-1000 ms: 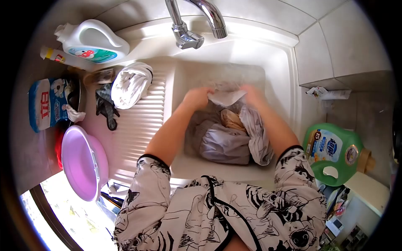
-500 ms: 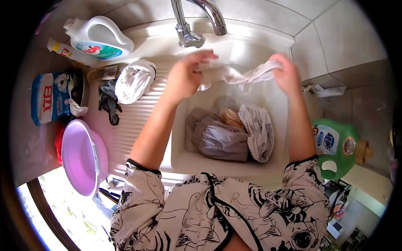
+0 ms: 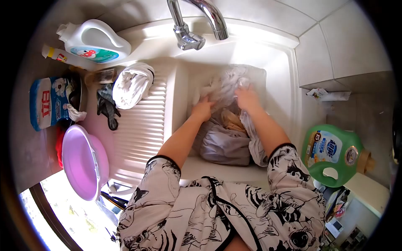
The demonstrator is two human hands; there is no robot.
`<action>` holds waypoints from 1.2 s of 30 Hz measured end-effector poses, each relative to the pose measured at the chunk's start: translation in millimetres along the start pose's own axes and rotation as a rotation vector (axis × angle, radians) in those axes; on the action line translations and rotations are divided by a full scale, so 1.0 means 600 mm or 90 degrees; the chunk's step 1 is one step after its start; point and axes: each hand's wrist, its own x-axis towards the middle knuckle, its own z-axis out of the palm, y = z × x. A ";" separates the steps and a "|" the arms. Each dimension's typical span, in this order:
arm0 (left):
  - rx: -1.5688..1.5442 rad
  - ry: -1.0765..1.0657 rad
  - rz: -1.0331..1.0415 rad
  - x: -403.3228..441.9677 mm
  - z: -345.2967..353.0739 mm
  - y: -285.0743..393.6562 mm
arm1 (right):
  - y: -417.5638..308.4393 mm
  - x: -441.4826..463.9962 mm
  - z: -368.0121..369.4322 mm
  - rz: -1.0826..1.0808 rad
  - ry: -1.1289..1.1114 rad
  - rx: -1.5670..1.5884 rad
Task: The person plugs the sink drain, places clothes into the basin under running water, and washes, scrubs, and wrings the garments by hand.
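Observation:
A wet white cloth (image 3: 228, 83) lies spread and rumpled in the basin of the white sink (image 3: 281, 83). My left hand (image 3: 202, 109) is down at its near left side, with fingers bent into the fabric. Further right, my right hand (image 3: 248, 98) is closed on a bunched part of the same cloth. The fingertips of both hands are partly hidden by folds and water. Closer to me, a soaked greyish garment (image 3: 224, 144) bulges in the basin, with a tan cloth (image 3: 232, 120) and a pale patterned cloth (image 3: 255, 146) against it.
A chrome faucet (image 3: 215, 25) overhangs the sink. On the ribbed board (image 3: 142, 134) lie a rolled white cloth (image 3: 133, 85) and dark socks (image 3: 107, 106). A purple basin (image 3: 83, 163), a white detergent bottle (image 3: 98, 44) and a green detergent bottle (image 3: 331, 154) stand around it.
Both hands have come down from above the far part of the basin, bringing the stretched white cloth into the water. The cloth now spreads out, and my hands are closer together.

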 end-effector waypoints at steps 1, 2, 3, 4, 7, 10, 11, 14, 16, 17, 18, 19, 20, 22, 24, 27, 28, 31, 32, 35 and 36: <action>-0.063 0.034 -0.050 -0.007 -0.023 0.017 | -0.005 0.005 -0.008 -0.002 0.008 -0.004; -0.127 0.065 -0.102 -0.019 -0.045 0.031 | -0.011 0.007 -0.014 0.023 0.010 0.114; -0.126 0.070 -0.103 -0.038 -0.076 0.046 | -0.019 0.005 -0.017 0.049 0.010 0.234; -0.457 0.012 -0.180 -0.061 -0.114 0.067 | -0.035 -0.005 -0.026 0.050 0.013 0.233; -1.060 -0.024 -0.235 -0.107 -0.160 0.108 | -0.113 -0.060 -0.073 -0.044 0.133 0.507; -1.391 0.044 -0.234 -0.121 -0.168 0.114 | -0.171 -0.125 -0.121 -0.140 0.160 0.441; -1.449 0.084 -0.253 -0.124 -0.168 0.113 | -0.172 -0.134 -0.118 -0.203 0.165 0.483; -1.239 0.119 -0.194 -0.128 -0.174 0.098 | -0.162 -0.159 -0.130 -0.331 0.139 0.458; -0.983 0.212 -0.157 -0.132 -0.195 0.106 | -0.117 -0.155 -0.117 -0.218 0.211 0.649; -0.987 0.216 -0.157 -0.149 -0.218 0.120 | -0.101 -0.151 -0.103 -0.100 0.280 0.830; -0.979 0.233 -0.070 -0.163 -0.247 0.132 | -0.100 -0.144 -0.088 -0.106 0.279 0.828; -0.965 0.243 0.015 -0.173 -0.274 0.144 | -0.097 -0.136 -0.069 -0.121 0.343 0.674; -0.966 0.246 0.010 -0.193 -0.293 0.160 | -0.100 -0.135 -0.051 -0.137 0.397 0.520; -0.955 0.189 0.122 -0.212 -0.329 0.193 | -0.120 -0.100 -0.028 -0.156 0.353 0.706; -0.995 0.163 0.152 -0.235 -0.344 0.217 | -0.143 -0.091 -0.053 -0.192 0.363 0.815; -1.066 0.136 0.256 -0.264 -0.349 0.204 | -0.104 -0.066 -0.070 -0.015 0.234 0.972; -1.074 0.154 0.213 -0.265 -0.345 0.181 | -0.097 -0.070 -0.077 -0.015 0.234 0.971; -1.083 0.182 0.185 -0.268 -0.322 0.129 | -0.089 -0.076 -0.128 0.083 0.278 1.174; -1.035 0.235 0.085 -0.261 -0.289 0.101 | -0.097 -0.075 -0.152 0.073 0.287 1.277; -1.116 0.139 -0.110 -0.222 -0.160 0.057 | -0.101 -0.082 -0.144 0.067 0.283 1.386; -1.234 0.003 -0.188 -0.210 -0.147 0.058 | -0.106 -0.073 -0.149 0.043 0.242 1.342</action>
